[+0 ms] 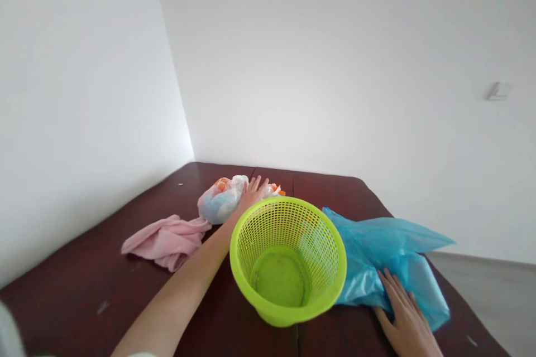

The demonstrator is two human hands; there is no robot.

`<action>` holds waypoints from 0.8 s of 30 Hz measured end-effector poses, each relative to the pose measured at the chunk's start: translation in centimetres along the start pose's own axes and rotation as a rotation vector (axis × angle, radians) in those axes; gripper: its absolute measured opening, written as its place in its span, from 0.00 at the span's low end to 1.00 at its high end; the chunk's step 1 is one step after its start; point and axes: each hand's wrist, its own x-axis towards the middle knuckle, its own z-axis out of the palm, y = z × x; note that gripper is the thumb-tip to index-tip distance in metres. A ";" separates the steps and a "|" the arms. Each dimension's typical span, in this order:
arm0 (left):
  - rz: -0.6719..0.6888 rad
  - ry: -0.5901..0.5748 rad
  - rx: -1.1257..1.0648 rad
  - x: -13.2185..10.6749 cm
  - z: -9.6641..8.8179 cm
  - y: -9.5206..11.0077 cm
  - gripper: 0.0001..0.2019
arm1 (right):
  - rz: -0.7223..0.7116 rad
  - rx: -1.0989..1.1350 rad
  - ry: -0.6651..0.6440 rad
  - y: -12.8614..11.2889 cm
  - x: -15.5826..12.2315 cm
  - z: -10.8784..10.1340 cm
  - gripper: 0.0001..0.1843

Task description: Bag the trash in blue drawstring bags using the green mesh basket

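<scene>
Lime-green perforated plastic basket [288,259]: standing upright between the two hands, its open mouth facing up, and touching neither hand as far as can be seen.

Left hand [253,194]: reaching past the basket's far side, open with fingers spread, and resting palm-down on a crumpled white plastic bag [221,201] with orange and blue contents showing through. It is pressing on the bag rather than visibly gripping it, apparently steadying it.

Right hand [404,315]: lying open and nearly flat on a crinkled translucent blue plastic sheet [385,254], gripping nothing, seemingly pinning it so it is not sliding.

Crumpled pink cloth [167,242]: lying left of the left hand, just beside the white bag.

Dark reddish-brown wooden table [84,284]: supporting everything listed, with its surface spreading beneath both hands.
</scene>
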 end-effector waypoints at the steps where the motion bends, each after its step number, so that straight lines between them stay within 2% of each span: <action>1: 0.005 0.001 0.034 -0.8 -1.4 -1.1 0.35 | 0.002 0.008 0.009 0.2 0.0 0.2 0.47; 4: 0.022 -0.009 0.133 -2.8 -5.8 -4.9 0.48 | -0.007 0.034 0.064 0.5 0.0 0.9 0.52; 6: -0.015 -0.082 0.202 -3.7 -8.3 -7.7 0.59 | -0.030 0.054 0.127 0.5 0.1 1.3 0.56; 9: -0.131 -0.227 0.225 -4.2 -10.2 -11.0 0.71 | -0.045 0.082 0.179 0.7 0.0 1.9 0.59; 11: -0.171 -0.258 0.203 -4.4 -10.1 -12.4 0.67 | -0.047 0.098 0.188 0.9 0.0 2.2 0.60; 15: -0.242 -0.225 0.171 -4.2 -8.2 -13.0 0.36 | -0.037 0.115 0.183 1.3 -0.1 2.3 0.60; 16: -0.270 -0.215 0.158 -4.0 -7.7 -12.9 0.31 | -0.031 0.114 0.170 1.3 -0.1 2.3 0.60; 18: -0.324 -0.194 0.122 -3.5 -6.8 -12.5 0.28 | -0.024 0.106 0.150 1.3 -0.1 2.1 0.60; 24: -0.467 -0.171 -0.050 -2.1 -4.7 -11.9 0.29 | -0.031 0.114 0.155 1.5 0.0 1.7 0.59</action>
